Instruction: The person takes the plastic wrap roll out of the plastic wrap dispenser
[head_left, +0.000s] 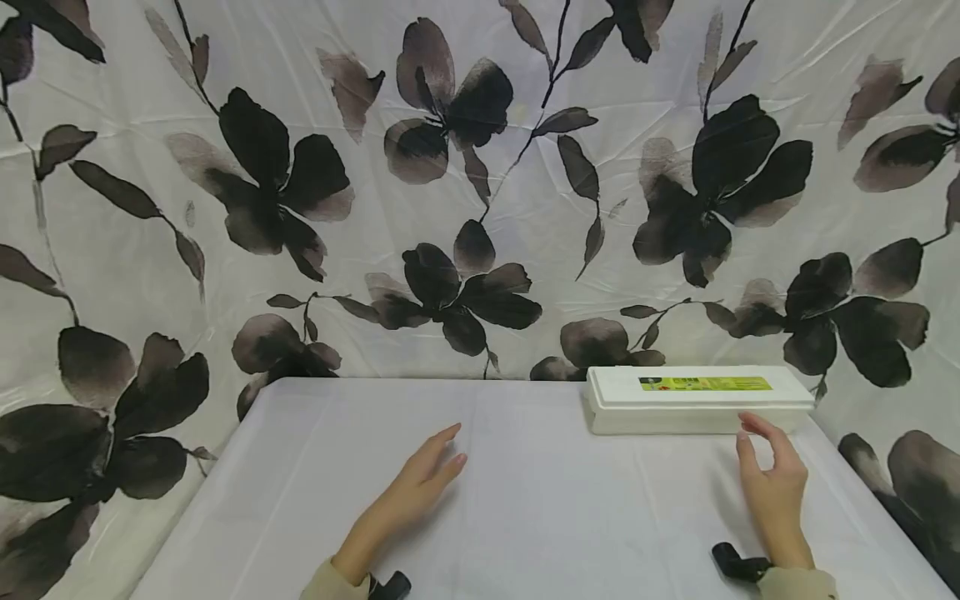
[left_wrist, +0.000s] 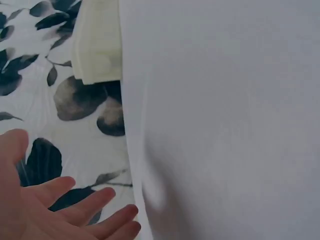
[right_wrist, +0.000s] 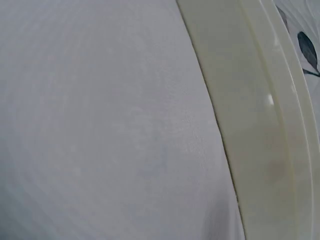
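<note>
A long cream lidded box [head_left: 697,418] with a green and yellow label [head_left: 705,383] on its lid lies at the table's back right. My right hand [head_left: 774,479] is just in front of the box's right part, fingers bent loosely with a gap between thumb and forefinger, holding nothing. In the right wrist view the box's long side [right_wrist: 240,100] runs down the right, and the hand itself is out of that picture. My left hand [head_left: 420,479] hovers over the table's middle left, fingers extended and nothing in it. The left wrist view shows its spread fingers [left_wrist: 87,206] and the box's end [left_wrist: 100,45].
A white cloth covers the table [head_left: 540,517]. Behind it hangs a white curtain [head_left: 585,50] with dark printed flowers, close to the table's back edge. Black straps with small devices [head_left: 738,565] sit on both wrists.
</note>
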